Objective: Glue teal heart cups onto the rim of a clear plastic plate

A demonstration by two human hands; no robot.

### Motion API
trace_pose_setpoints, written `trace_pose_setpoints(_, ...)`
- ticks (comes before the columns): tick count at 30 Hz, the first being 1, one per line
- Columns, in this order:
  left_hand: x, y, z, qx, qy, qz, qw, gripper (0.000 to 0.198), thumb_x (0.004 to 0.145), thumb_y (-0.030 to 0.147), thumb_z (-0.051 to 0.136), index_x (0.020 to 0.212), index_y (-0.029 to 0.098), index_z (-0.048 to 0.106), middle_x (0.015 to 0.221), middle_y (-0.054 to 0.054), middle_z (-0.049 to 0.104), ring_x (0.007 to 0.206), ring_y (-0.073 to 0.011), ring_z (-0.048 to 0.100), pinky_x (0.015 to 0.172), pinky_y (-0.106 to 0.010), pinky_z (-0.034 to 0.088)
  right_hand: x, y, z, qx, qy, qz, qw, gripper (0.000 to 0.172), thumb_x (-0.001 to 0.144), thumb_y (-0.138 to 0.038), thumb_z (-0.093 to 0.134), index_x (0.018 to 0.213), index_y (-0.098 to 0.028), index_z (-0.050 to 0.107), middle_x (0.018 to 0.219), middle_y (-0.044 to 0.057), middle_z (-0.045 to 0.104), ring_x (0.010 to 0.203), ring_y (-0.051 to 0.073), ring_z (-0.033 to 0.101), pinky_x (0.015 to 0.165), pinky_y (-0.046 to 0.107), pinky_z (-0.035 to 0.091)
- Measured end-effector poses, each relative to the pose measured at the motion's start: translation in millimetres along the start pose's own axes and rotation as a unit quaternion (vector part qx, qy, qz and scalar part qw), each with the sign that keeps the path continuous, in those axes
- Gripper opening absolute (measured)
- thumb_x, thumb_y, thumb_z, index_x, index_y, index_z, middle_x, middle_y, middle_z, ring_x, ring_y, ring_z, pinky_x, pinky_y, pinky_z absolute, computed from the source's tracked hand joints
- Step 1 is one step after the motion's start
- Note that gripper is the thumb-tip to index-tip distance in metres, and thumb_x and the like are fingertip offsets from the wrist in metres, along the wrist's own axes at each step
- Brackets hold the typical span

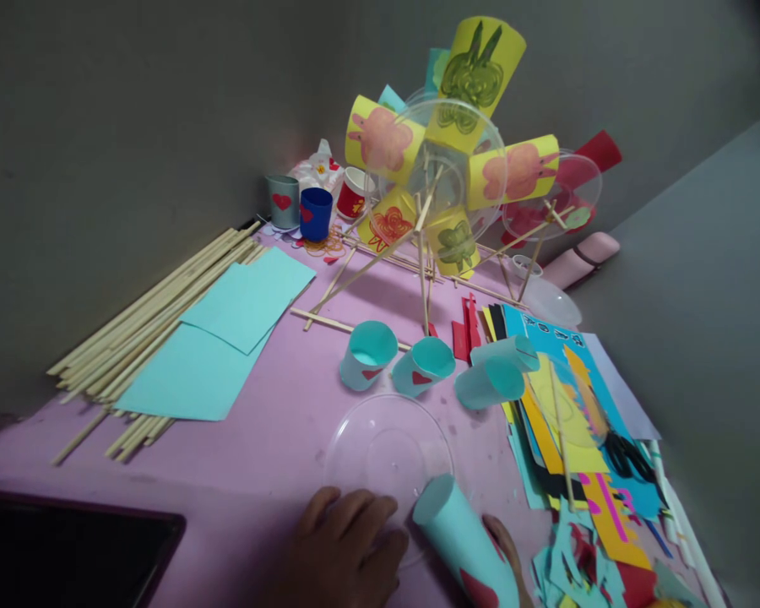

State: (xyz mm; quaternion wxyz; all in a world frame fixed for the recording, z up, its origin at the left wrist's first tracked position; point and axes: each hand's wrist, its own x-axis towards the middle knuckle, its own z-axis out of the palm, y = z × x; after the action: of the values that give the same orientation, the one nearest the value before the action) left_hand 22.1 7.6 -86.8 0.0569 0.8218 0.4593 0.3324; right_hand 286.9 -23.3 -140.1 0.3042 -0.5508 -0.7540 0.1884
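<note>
My right hand [510, 549] is wrapped round a light-blue paper tube [465, 536] with red hearts, which lies tilted across the near edge of a clear plastic lid [389, 422]. Most of that hand is hidden behind the tube. My left hand [351, 545] rests over the lid's near-left rim, its fingers a little bent and apart, with nothing visible in them. Beyond the lid stand two short light-blue paper cups with hearts, a left one [368, 355] and a right one [423, 367]. Beside them lie more light-blue paper tubes [489, 382].
A Ferris wheel of sticks, clear lids and yellow paper cups [513, 173] stands at the back. Wooden sticks [165, 304] and light-blue sheets [193, 371] lie left, above a dark flat object [69, 540]. Coloured papers [538, 422], scissors [627, 456] and paper scraps [570, 557] lie right.
</note>
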Motion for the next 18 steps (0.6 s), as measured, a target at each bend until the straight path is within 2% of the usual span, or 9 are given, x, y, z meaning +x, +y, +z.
trace_pose_setpoints(4,0,0,0.0,0.006,-0.002,-0.002,1.000,0.022,0.092,0.022,0.040,0.091,0.027,0.062,0.104,0.007,0.069,0.093,-0.0139,0.059,0.086,-0.032,0.034,3,38,8,0.006,0.023,-0.126,0.992,0.073,0.084,-0.020,0.062,0.145,-0.036,0.025,0.088,0.000,0.070,0.063,0.021,0.066,0.050,0.029,0.052)
trace_pose_setpoints(7,-1,-1,1.3,0.008,0.009,0.003,1.000,0.022,0.092,0.022,0.040,0.089,0.027,0.062,0.101,0.007,0.069,0.090,-0.0139,0.059,0.085,-0.032,0.034,5,58,14,0.013,0.025,-0.169,0.985,0.067,0.088,-0.030,0.058,0.145,-0.036,0.025,0.079,-0.001,0.070,0.054,0.020,0.063,0.043,0.028,0.047)
trace_pose_setpoints(13,0,-1,1.1,0.007,0.008,0.003,1.000,0.021,0.091,0.021,0.042,0.089,0.027,0.062,0.101,0.008,0.070,0.090,-0.0134,0.060,0.085,-0.031,0.034,7,66,17,0.001,0.025,-0.192,0.981,0.058,0.090,-0.030,0.051,0.144,-0.033,0.027,0.073,0.000,0.069,0.047,0.018,0.061,0.039,0.027,0.046)
trace_pose_setpoints(18,-2,-1,3.4,0.017,0.017,0.003,1.000,0.024,0.091,0.022,0.039,0.087,0.028,0.062,0.100,0.008,0.070,0.088,-0.0136,0.060,0.085,-0.032,0.033,7,50,14,-0.032,0.019,-0.148,0.988,0.060,0.090,-0.019,0.048,0.143,-0.033,0.026,0.072,-0.001,0.068,0.052,0.019,0.065,0.041,0.026,0.049)
